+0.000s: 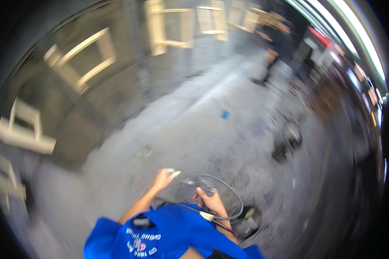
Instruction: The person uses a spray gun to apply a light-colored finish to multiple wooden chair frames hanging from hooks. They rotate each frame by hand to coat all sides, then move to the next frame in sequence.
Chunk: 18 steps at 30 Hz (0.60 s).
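Note:
The picture is smeared by motion. My left hand is closed on a small pale piece, too blurred to name, held out in front of my body. Beside it on the right, my right hand wraps round a dark grey hand tool, whose exact kind I cannot make out. A grey hose loops from near the tool round the right side of that hand and back towards my forearm. Pale tape or cloth sits on a cable by my right wrist. The two hands are apart.
Pale wooden frames hang or lean along the dark wall at the left and back. A person in dark clothes is at the far right. A blue scrap lies on the grey floor, with a dark rounded object farther right.

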Tool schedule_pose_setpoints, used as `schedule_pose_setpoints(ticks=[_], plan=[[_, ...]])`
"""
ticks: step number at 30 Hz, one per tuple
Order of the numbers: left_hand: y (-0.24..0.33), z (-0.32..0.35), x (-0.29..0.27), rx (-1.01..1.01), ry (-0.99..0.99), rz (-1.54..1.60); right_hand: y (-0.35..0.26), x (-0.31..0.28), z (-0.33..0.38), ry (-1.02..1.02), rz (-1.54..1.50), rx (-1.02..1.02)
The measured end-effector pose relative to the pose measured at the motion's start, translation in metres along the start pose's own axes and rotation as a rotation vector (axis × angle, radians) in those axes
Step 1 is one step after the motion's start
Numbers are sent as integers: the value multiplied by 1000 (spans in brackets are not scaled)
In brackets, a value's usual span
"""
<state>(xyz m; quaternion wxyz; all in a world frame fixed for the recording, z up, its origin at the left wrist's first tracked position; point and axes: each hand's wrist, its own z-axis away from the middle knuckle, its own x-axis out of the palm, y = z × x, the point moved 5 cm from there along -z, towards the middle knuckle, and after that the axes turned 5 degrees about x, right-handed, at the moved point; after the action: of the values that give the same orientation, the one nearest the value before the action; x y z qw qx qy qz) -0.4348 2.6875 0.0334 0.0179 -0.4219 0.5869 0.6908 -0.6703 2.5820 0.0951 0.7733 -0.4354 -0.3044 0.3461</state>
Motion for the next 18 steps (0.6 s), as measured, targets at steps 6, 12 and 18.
schedule_pose_setpoints(ticks=[6,12,18], plan=[[-50,82,-25,-177,-111,131,-3,12,-30,-192,-10,26],[-44,204,12,-302,-334,510,-26,6,-29,-354,123,-26],[8,209,-8,40,-168,578,-82,65,-57,-303,216,-96]])
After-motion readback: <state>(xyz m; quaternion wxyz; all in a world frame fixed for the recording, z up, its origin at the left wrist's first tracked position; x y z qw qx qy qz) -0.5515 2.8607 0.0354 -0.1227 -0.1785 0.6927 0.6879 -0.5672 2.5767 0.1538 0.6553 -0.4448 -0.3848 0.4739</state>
